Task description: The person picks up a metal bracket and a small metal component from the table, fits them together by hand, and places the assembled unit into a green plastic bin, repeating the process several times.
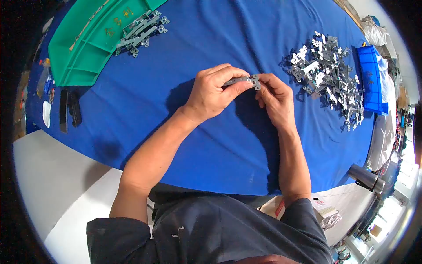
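Over the middle of the blue cloth, my left hand (pixel 213 90) is closed around a thin grey metal bracket (pixel 237 81), thumb and fingers pinching it lengthwise. The holed end of the bracket points right, toward my right hand (pixel 276 97). Thumb and forefinger of that right hand press together on this end, the other fingers curled in. Whether a separate small piece sits between those right fingertips I cannot tell. To the upper left lies a bunch of long grey brackets (pixel 141 34). On the right spreads a loose heap of small metal parts (pixel 323 70).
A green divided bin (pixel 90 57) stands at the upper left, beside the long brackets. Past the heap is a blue plastic bin (pixel 372 79). Dark narrow objects (pixel 64 111) lie at the left edge of the cloth (pixel 211 163). A metallic flask (pixel 367 177) shows at the lower right.
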`<act>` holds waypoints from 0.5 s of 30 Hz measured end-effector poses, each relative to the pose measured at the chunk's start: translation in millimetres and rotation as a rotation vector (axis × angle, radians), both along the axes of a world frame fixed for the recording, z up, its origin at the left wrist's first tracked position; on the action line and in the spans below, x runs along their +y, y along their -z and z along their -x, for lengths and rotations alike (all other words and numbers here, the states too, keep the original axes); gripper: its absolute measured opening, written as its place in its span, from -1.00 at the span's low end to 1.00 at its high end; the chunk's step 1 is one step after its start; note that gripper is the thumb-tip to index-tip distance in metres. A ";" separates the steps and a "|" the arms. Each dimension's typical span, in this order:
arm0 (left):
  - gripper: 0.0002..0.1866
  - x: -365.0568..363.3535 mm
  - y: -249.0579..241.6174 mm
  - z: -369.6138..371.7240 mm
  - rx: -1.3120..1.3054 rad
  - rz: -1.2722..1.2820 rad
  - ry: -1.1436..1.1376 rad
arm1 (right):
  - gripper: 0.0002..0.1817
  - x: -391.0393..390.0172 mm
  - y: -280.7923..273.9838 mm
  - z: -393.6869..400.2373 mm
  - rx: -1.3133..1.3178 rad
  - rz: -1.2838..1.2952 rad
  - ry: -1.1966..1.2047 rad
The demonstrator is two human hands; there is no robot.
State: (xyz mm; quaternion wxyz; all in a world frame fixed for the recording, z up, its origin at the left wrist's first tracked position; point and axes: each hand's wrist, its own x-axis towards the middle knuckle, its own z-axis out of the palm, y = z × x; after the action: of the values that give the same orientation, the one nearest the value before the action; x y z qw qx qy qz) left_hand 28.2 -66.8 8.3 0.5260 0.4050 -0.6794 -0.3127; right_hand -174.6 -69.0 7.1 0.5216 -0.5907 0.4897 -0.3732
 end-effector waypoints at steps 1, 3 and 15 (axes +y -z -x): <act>-0.82 -0.6 0.5 -1.1 -0.012 0.007 -0.010 | -0.83 0.1 -1.1 -0.6 0.004 0.001 0.002; -0.82 -2.2 1.7 -3.4 -0.036 0.022 -0.029 | -0.84 -0.1 -1.5 -0.7 0.005 0.001 0.001; -0.85 -0.1 -4.4 -3.7 -0.039 -0.048 0.040 | -0.82 -0.4 -1.0 0.5 -0.029 -0.005 -0.021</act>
State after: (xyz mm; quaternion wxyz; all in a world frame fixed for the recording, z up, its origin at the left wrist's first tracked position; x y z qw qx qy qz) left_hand 32.0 -67.0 12.8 0.4963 0.4099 -0.6898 -0.3314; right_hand -175.1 -69.3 8.1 0.5341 -0.5888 0.4769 -0.3749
